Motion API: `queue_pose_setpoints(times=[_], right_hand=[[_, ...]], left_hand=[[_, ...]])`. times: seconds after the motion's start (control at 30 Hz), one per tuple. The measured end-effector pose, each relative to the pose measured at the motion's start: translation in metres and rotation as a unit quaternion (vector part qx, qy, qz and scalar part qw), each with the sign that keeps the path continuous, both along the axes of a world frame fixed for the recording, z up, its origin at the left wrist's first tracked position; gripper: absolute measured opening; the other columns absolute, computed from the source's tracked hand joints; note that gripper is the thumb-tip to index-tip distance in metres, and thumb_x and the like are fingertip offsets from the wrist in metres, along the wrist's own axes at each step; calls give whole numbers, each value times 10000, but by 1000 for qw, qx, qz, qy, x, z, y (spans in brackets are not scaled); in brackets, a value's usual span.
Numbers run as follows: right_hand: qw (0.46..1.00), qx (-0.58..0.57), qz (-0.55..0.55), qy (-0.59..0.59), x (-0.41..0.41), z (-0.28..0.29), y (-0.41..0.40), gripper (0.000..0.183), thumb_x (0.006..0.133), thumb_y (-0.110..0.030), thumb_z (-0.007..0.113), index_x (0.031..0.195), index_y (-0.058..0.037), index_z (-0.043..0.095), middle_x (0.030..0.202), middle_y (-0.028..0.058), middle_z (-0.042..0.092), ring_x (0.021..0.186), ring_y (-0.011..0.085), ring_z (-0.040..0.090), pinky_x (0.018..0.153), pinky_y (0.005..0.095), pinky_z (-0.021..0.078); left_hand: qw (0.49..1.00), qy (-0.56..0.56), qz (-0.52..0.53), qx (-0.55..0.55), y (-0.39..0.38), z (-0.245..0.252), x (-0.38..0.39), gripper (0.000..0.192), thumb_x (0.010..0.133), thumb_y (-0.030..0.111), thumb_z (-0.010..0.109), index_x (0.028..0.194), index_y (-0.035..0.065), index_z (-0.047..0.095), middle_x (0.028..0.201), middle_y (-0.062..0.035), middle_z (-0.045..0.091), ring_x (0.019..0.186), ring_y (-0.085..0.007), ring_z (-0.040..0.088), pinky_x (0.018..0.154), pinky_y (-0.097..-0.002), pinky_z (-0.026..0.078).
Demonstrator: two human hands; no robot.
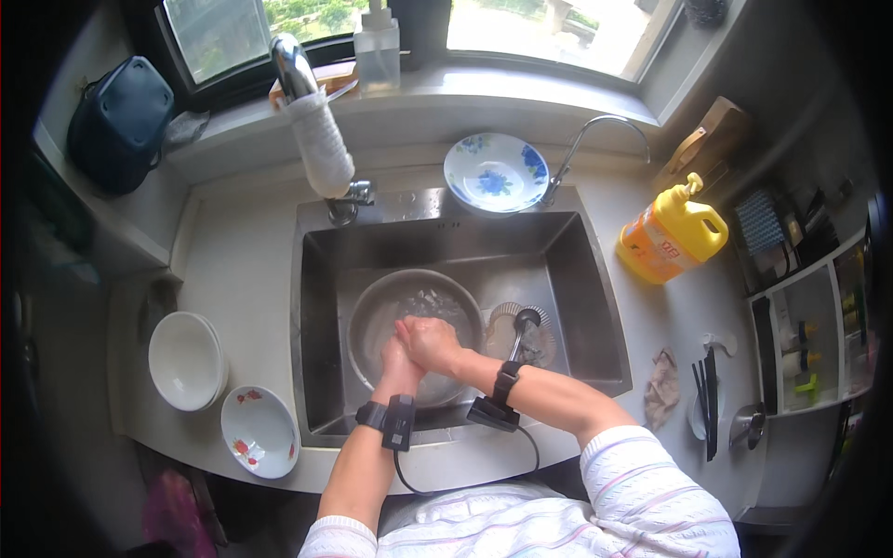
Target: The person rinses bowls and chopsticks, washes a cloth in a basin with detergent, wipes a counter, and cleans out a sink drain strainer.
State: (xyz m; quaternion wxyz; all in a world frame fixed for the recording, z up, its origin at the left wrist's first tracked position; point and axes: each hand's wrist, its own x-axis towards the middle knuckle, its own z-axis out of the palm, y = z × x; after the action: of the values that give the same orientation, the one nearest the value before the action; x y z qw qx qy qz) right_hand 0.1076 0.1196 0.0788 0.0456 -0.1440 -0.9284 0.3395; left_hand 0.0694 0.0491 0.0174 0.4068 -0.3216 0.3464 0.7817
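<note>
Both my hands are pressed together over a round metal basin (368,293) of water in the stainless steel sink (324,279). My left hand (399,359) lies against my right hand (434,343), whose curled fingers cover part of it. Whether anything is between the palms is hidden. To the right of the basin, a ladle (527,319) rests on ribbed clear dishes (545,335) on the sink floor. The faucet (293,66), its spout partly wrapped in white material, stands at the back left of the sink. Bubbles float in the basin.
Stacked white bowls (183,361) and a flower-patterned bowl (259,432) stand left. A blue-flowered bowl (497,173) sits at the sink's back rim beside a thin curved tap (582,136). On the right are a yellow detergent jug (666,234), a crumpled cloth (661,390) and black chopsticks (709,404).
</note>
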Motion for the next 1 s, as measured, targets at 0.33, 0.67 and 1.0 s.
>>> queue_pose_setpoints(times=[0.33, 0.67, 1.0], right_hand=[[998, 1, -28, -52, 2, -10, 1, 335, 880, -321, 401, 738, -79, 584, 722, 178, 609, 706, 372, 591, 634, 463, 470], [987, 46, -74, -134, -5, -66, 74, 375, 872, -367, 407, 831, -54, 609, 785, 204, 611, 773, 383, 582, 683, 458, 458], [991, -70, -96, -56, -1, -7, 92, 212, 809, -207, 536, 858, -5, 581, 713, 155, 611, 701, 278, 607, 634, 350, 472]], left_hand=[[998, 61, 14, -26, 9, -8, 9, 212, 870, 258, 415, 803, 103, 544, 783, -63, 570, 708, -218, 573, 615, -372, 462], [939, 264, -174, -134, -6, -5, -22, 145, 824, 194, 564, 791, 54, 546, 705, -28, 524, 609, -152, 537, 501, -315, 464], [661, 333, -404, -538, -22, -29, -53, 365, 700, 297, 613, 1024, 128, 621, 1064, -150, 582, 997, -307, 549, 857, -364, 430]])
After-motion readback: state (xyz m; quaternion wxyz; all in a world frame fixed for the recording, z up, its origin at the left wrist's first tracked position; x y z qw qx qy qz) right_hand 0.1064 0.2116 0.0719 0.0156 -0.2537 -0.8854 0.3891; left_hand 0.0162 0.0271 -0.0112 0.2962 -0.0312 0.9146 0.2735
